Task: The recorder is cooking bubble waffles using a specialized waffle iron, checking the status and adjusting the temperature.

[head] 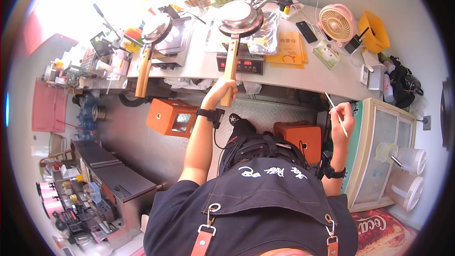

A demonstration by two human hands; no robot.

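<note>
My left hand (221, 92) is closed around the wooden handles (231, 57) of a round metal waffle pan (240, 17). The pan is shut, so its inside is hidden. It sits over the far part of an electric cooker (245, 64) with a lit red display, on the counter. Thin and pale, a stick (342, 126) is pinched between the fingers of my right hand (343, 122), which is raised in front of the counter's right part. A second round pan (156, 30) with wooden handles (144, 73) rests on another cooker (172, 58) to the left.
Yellow paper bags (286, 48), a phone (306, 32), a pink fan (337, 23) and a yellow bin (373, 32) occupy the counter's right part. Orange stools (172, 117) stand on the floor. A glass-topped freezer (378, 156) with plastic tubs (405, 192) is at my right.
</note>
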